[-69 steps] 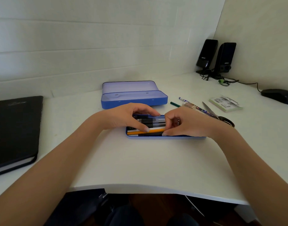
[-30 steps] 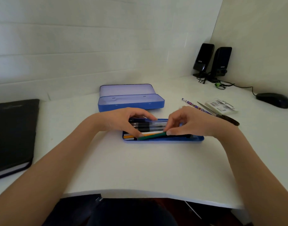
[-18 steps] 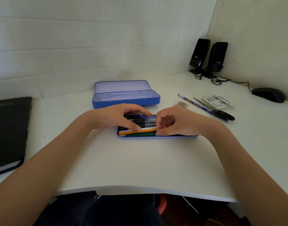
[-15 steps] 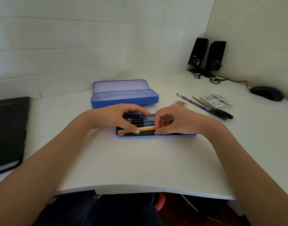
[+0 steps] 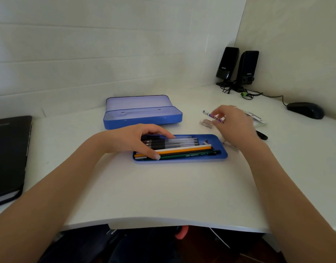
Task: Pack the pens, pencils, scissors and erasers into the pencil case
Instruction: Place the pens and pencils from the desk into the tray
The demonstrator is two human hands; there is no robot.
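Observation:
A flat blue tray of the pencil case [image 5: 218, 141] lies on the white desk with several black pens [image 5: 178, 142], an orange pencil [image 5: 186, 149] and a green pencil [image 5: 192, 154] side by side in it. My left hand [image 5: 133, 139] rests on the pens' left ends, fingers spread. My right hand [image 5: 233, 124] is blurred, hovering over a patterned pencil [image 5: 208, 113], fingers apart and holding nothing. A small eraser [image 5: 206, 123] lies beside it. The black scissors handle [image 5: 262, 135] shows behind my right wrist.
The blue pencil case body with its raised lid [image 5: 142, 112] stands behind the tray. A black notebook [image 5: 7, 152] lies at the left. Two black speakers [image 5: 237, 67], a mouse [image 5: 305, 110] and a white packet [image 5: 256, 118] occupy the back right corner.
My right hand laid the green pencil in the tray, then left the tray and moved back right over the patterned pencil. My left hand stayed on the pens.

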